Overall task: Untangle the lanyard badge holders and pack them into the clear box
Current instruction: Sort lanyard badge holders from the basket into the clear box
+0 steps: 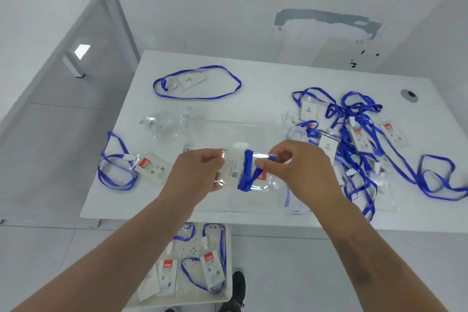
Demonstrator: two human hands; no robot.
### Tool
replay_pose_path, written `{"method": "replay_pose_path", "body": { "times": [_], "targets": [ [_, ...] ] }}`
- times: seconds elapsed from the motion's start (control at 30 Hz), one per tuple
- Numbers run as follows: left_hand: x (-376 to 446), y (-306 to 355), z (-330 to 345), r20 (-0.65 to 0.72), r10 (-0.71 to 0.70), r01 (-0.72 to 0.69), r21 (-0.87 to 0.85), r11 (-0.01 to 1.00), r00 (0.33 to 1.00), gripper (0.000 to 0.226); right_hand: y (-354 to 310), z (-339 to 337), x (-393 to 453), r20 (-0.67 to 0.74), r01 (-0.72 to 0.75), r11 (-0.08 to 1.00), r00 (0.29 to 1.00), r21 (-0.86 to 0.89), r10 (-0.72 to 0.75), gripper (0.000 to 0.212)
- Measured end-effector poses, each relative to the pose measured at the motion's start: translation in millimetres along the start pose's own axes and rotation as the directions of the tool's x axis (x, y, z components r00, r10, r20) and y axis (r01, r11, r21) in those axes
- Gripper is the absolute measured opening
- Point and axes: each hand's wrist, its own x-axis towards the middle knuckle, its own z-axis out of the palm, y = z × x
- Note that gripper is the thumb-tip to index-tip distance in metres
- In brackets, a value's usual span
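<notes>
Above the white table's near middle I hold a clear badge holder [234,171] with its blue lanyard [247,172] wound around it. My left hand [196,172] grips the holder's left end. My right hand [296,162] pinches the lanyard's loose end at the holder's top right. A tangled heap of blue lanyards and badge holders [354,139] lies to the right. The clear box [243,134] is faintly visible on the table behind my hands; its edges are hard to make out.
A lone lanyard with a badge [196,82] lies at the far left, another [131,167] at the near left. Crumpled clear plastic [164,123] sits between them. Below the table's front edge, a white tray [229,261] on the floor holds several badges.
</notes>
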Motion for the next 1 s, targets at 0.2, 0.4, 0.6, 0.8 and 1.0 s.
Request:
{"method": "replay_pose_path", "body": {
  "times": [0.2,0.4,0.6,0.8,1.0],
  "targets": [
    [60,-16,42,-0.132,-0.076,0.092,0.120,0.989,0.988,0.019,8,18,63,0.229,0.046,0.927,0.972,-0.373,0.044,0.036],
    [103,-42,55,-0.177,-0.164,0.195,0.175,0.965,0.970,0.017,17,44,79,0.273,0.079,0.822,0.957,-0.565,0.096,0.031],
    [126,-51,68,-0.127,-0.193,0.211,0.146,0.966,0.973,0.024,11,38,75,0.278,0.069,0.782,0.951,-0.619,0.136,0.026],
    [108,-40,62,-0.020,-0.074,0.076,0.262,0.962,0.997,0.026,-4,12,51,0.178,0.058,0.796,0.982,-0.603,0.063,0.031],
    [45,-9,20,0.058,0.189,-0.193,0.071,0.979,0.980,0.015,-28,7,4,0.038,0.051,0.982,0.998,-0.185,-0.044,0.024]
  ]
}}
